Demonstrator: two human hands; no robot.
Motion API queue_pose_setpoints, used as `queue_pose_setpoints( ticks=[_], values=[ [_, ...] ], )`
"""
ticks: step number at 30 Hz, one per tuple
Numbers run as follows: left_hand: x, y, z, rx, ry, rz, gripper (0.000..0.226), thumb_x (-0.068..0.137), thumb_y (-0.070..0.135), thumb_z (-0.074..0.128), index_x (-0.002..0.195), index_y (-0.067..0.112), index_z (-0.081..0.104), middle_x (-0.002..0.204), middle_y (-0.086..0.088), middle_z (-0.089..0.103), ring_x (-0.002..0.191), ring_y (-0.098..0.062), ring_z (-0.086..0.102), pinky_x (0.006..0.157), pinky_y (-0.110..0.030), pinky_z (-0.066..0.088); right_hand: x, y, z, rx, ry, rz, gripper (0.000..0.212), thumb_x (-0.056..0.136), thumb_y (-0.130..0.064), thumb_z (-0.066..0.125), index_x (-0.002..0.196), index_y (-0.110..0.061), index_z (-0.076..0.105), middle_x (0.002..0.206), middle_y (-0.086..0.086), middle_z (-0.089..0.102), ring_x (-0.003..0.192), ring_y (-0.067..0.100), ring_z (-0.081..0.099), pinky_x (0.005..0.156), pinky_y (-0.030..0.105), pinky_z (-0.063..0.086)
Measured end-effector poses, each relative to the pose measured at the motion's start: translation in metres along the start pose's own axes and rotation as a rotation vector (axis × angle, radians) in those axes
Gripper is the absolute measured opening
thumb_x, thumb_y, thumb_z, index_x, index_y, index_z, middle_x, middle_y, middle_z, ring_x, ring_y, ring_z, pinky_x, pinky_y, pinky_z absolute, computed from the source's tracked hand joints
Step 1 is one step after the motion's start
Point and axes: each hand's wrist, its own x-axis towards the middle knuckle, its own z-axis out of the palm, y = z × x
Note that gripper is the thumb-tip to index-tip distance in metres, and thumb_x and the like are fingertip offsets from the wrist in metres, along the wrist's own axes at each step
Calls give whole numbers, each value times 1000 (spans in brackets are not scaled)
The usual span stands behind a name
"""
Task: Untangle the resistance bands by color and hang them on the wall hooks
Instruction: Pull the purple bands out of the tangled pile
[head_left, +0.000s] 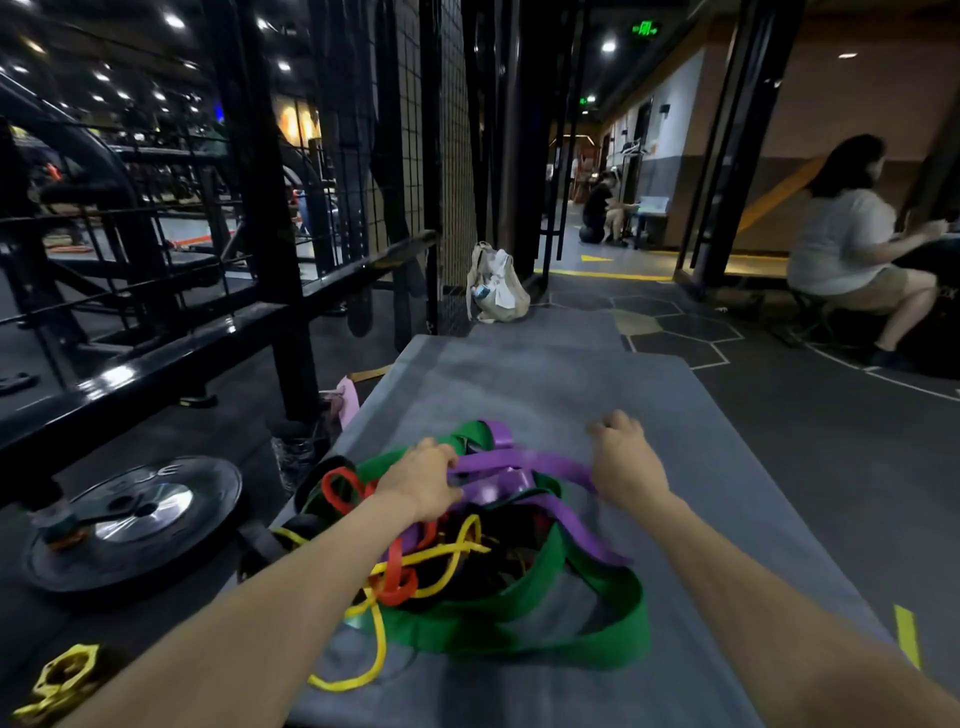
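A tangle of resistance bands is seen at lower centre of the frame, lying on a grey mat (545, 384) spread over the floor; the green band (524, 618) forms the widest loop, at the near right of the heap; the purple band (519, 460) is stretched across the far side; the red band (340, 488) is coiled at the left; the yellow band (374, 660) trails toward the bottom edge; darker bands are buried in the middle, their number not determinable. The left hand (423, 483) is laid on the heap at centre, its fingers curled down onto the purple band where it meets the green; a firm grip cannot be confirmed, the fingertips being hidden. The right hand (626, 457) is raised at the right end of the purple band, blurred, fingers bent and loosely together; contact with the band cannot be told. A weight plate (135, 525) is noted at lower left, a yellow collar (65, 680) in the bottom left corner, a black rack (260, 208) at upper left, a beige bag (496, 288) at centre, and a seated person (852, 244) at right.
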Motion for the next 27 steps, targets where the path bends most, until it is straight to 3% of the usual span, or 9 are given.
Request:
queue_pose_setpoints(
  ticks=[4,9,12,14,18,21,23,25,27],
  values=[
    [5,-5,7,87,-53,4,38,85,34,63,118,17,56,127,-7,48,118,-25,48,100,-36,41,0,-22,29,-10,-171,-184,28,85,-11,49,110,-8,61,118,14,56,114,31,52,94,37,45],
    [3,-11,17,192,-58,24,35,90,42,52,120,22,54,122,-2,48,118,-22,47,92,-38,44,-11,-31,67,-166,-250,-168,36,88,-18,54,123,-7,54,127,12,49,123,30,42,97,41,43],
    [5,-11,21,262,-57,31,36,95,44,40,118,22,58,122,-3,49,119,-24,46,92,-40,43,-11,-30,68,-217,-121,-204,29,91,-11,49,118,-8,58,122,10,53,120,27,45,89,38,46],
    [11,-10,23,284,-53,13,40,96,46,35,117,21,59,122,-6,49,119,-25,46,93,-40,41,-6,-29,59,-158,0,-199,23,92,-12,47,108,-10,63,112,8,59,110,26,53,76,34,45],
    [18,-3,24,307,-12,-43,43,93,49,41,118,18,57,124,-8,45,123,-26,41,97,-40,38,4,-18,25,14,178,-178,22,94,-15,45,92,-7,65,90,8,58,89,29,59,63,31,37],
    [20,4,16,165,60,-86,32,85,48,58,95,17,60,111,-8,49,114,-27,47,92,-39,42,12,-16,-2,236,369,-133,20,92,-11,51,90,-3,69,88,14,63,82,32,59,63,34,40],
    [22,5,3,-52,139,-133,28,83,39,65,70,19,49,93,-5,51,100,-29,54,81,-36,44,19,-15,-17,333,447,-95,19,90,-11,53,90,-4,70,89,15,66,83,33,60,68,36,45],
    [26,0,-14,-226,201,-173,38,83,33,66,62,19,38,72,-1,47,85,-30,56,73,-35,42,23,-15,-32,429,505,-34,18,90,-11,53,93,-6,71,93,13,68,88,31,61,76,36,47],
    [28,-8,-32,-293,239,-196,37,86,30,64,63,19,37,69,-2,50,83,-31,57,73,-35,40,26,-14,-46,516,552,61,20,91,-11,53,98,-5,70,99,14,69,95,31,60,82,34,44]
  ],
)
